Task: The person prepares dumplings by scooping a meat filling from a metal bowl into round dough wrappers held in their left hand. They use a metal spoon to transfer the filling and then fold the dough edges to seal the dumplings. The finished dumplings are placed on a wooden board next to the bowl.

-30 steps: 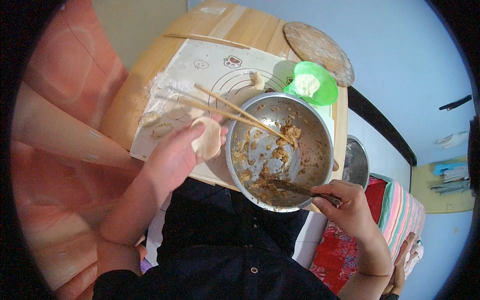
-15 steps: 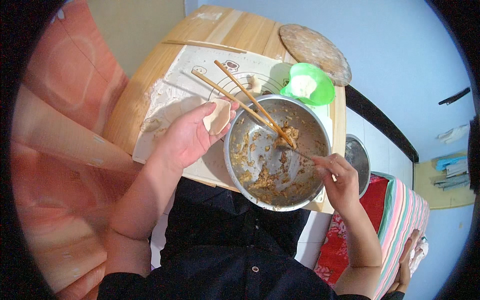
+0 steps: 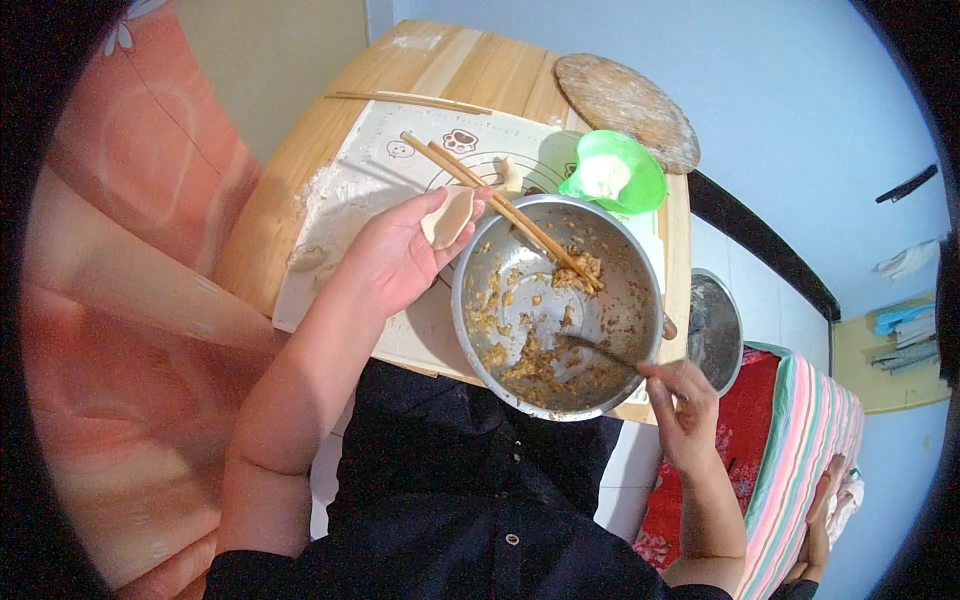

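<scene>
A flat, pale piece of dough [image 3: 448, 218] lies near the middle of the frame, cradled in the person's left hand [image 3: 405, 250], palm up with thumb and fingers curled lightly round its edges. A pair of long, light-brown wooden chopsticks [image 3: 500, 205] runs just behind those fingertips; I can't tell whether they touch. The chopsticks lean over the rim of a wide, round, silver metal bowl [image 3: 630, 325] right of centre, their lower ends in a clump of chunky brown filling [image 3: 578, 272]. More filling is smeared over the bowl's bottom and walls.

Below and right of centre, the right hand [image 3: 683, 405] pinches the handle end of a slim, dark metal utensil [image 3: 605, 352], its tip down in the bowl near the filling.

The bowl stands partly over a white printed mat [image 3: 405, 345], dusted with flour at its left, on a pale wooden table [image 3: 480, 60]. Beyond the bowl, towards the upper right, a bright green plastic bowl [image 3: 648, 180] holds white powder [image 3: 604, 176], with a round, flour-marked wooden board [image 3: 630, 110] above it. A small lump of dough [image 3: 511, 175] sits on the mat at upper centre. At the right, a second grey metal basin [image 3: 712, 330] stands beside the table; at lower right, another person's bare arm [image 3: 820, 510] rests by a striped cloth [image 3: 805, 450].
</scene>
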`<move>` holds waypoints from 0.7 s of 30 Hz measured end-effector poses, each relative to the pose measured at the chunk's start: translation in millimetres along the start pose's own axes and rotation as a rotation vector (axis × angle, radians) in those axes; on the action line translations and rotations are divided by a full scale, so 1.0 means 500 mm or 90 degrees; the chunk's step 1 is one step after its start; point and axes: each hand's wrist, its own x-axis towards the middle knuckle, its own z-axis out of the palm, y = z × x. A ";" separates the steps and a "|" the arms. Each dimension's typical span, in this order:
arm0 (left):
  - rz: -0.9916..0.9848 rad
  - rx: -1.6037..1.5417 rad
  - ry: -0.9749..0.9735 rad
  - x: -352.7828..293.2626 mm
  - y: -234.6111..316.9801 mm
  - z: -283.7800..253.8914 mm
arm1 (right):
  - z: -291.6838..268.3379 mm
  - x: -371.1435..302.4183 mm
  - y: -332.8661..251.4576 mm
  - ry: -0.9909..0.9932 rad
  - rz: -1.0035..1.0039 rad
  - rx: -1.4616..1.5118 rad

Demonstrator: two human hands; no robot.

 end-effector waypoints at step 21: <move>-0.008 0.023 0.001 0.004 0.018 -0.004 | 0.035 0.095 -0.025 -0.085 -0.217 -0.079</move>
